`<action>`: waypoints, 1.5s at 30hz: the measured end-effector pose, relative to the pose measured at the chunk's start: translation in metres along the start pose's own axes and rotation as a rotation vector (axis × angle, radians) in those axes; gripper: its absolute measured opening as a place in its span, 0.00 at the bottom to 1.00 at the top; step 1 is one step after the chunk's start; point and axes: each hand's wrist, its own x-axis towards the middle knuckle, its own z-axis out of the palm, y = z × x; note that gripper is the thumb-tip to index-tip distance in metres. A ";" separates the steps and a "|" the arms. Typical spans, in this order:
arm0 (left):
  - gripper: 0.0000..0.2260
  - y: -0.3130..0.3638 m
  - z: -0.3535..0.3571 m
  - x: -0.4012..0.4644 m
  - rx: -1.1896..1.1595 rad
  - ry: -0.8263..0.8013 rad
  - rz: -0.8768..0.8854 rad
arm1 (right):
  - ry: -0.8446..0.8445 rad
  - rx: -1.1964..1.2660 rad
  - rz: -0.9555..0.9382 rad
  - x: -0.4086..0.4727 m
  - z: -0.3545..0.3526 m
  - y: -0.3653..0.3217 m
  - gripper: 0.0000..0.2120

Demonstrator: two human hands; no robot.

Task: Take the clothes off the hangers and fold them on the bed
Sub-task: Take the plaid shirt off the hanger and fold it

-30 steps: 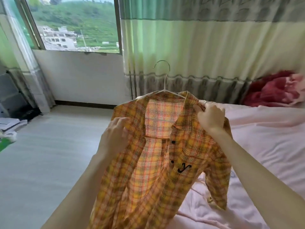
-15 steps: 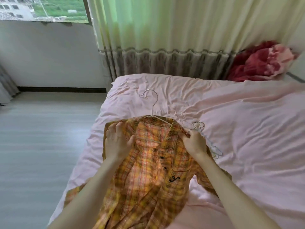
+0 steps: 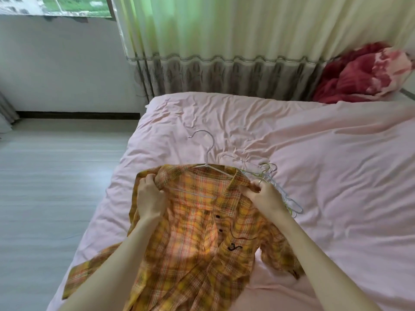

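Lying front-up on the near corner of the bed (image 3: 314,153), the shirt (image 3: 197,250) is an orange-and-yellow plaid with a collar, dark buttons down the open placket, and a small dark embroidered mark on the chest (looks like a cursive letter, too small to read for sure). Its front is parted, showing the lighter inside of the back panel. A thin white wire hanger (image 3: 207,153) sits inside the neck, hook sticking out past the collar onto the pink sheet, one shoulder bar visible through the opening. Left hand (image 3: 149,198) is closed on the shirt's shoulder fabric at the left of the collar, fingers curled over a bunched fold. Right hand (image 3: 267,196) pinches the other shoulder by the collar tip, thumb and fingers shut on the cloth; a ring shows on one finger. One sleeve trails off the bed edge toward the floor (image 3: 56,187), the other is crumpled under the right forearm. Just beside the right hand lies a small pile of empty hangers (image 3: 276,187), pale wire, some greenish. Red blanket (image 3: 363,72) heaped at the far corner, curtain (image 3: 224,52) behind the bed.
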 end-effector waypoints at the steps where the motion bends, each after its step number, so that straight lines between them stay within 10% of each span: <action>1: 0.18 0.003 0.000 0.005 -0.042 -0.019 0.003 | -0.001 -0.023 0.015 0.004 -0.003 0.002 0.21; 6: 0.11 0.006 -0.001 0.020 0.202 -0.120 0.244 | 0.098 -0.284 0.027 0.020 -0.014 0.007 0.25; 10: 0.35 -0.003 -0.003 0.035 0.458 -0.238 0.479 | 0.124 -0.331 0.016 0.029 -0.026 0.019 0.28; 15: 0.33 0.002 -0.010 0.049 0.009 -0.377 0.333 | 0.134 -0.098 -0.067 0.034 -0.036 0.028 0.36; 19: 0.39 0.009 -0.031 0.050 -0.639 -0.867 -0.115 | 0.152 0.107 -0.029 0.039 -0.041 0.032 0.34; 21: 0.25 0.002 -0.038 0.054 -0.690 -0.956 -0.145 | 0.180 0.201 0.004 0.041 -0.044 0.038 0.34; 24: 0.19 -0.005 -0.051 0.067 -0.688 -0.805 -0.194 | 0.168 0.202 -0.008 0.039 -0.046 0.043 0.37; 29: 0.36 0.022 -0.059 0.065 -0.537 -0.706 0.006 | 0.104 -0.017 -0.076 0.030 -0.018 0.037 0.28; 34: 0.08 0.044 -0.002 0.016 -0.003 -0.811 0.336 | 0.027 -0.022 -0.186 0.027 0.015 0.025 0.28; 45: 0.22 0.026 0.011 0.018 0.101 -0.527 0.558 | 0.088 -0.007 0.036 0.042 0.003 0.070 0.18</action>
